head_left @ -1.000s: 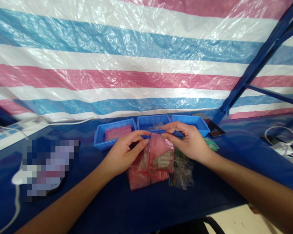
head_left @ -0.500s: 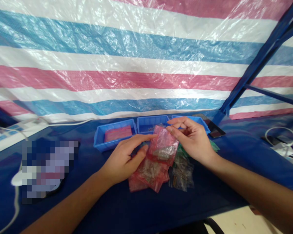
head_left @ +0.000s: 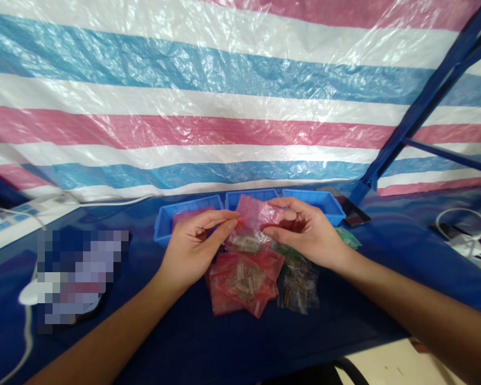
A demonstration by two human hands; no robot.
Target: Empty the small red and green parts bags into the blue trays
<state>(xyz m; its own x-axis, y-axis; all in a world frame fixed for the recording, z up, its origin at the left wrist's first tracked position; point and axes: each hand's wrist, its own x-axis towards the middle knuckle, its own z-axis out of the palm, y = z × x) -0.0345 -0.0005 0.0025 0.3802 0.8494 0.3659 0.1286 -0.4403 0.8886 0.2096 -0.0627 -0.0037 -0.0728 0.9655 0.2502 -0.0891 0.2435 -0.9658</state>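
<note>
Between my hands is a pink see-through plastic bag (head_left: pixel 251 219) with small clear pieces at its bottom. My left hand (head_left: pixel 198 243) pinches its left edge between thumb and fingertips. On the other side, my right hand (head_left: pixel 310 230) grips the bag's right edge. Below it on the table lies a pile of pink bags (head_left: pixel 244 280), with small clear parts showing through. Just right of that pile is a clear bag (head_left: pixel 300 286) holding thin brownish pieces. A green bag (head_left: pixel 348 238) sticks out from behind my right hand.
Three blue bins stand in a row behind my hands: a left bin (head_left: pixel 160 224) holding pink bags, a middle bin (head_left: pixel 248 195) and a right bin (head_left: pixel 328 208). A dark phone (head_left: pixel 353 211), a pixelated object (head_left: pixel 80 283) and a white cable (head_left: pixel 460 211) lie around on the blue table (head_left: pixel 152 342).
The pink bag has been lifted off the pile and moved slightly left and away. My left hand has closed on its left edge; my right hand has kept hold of it.
</note>
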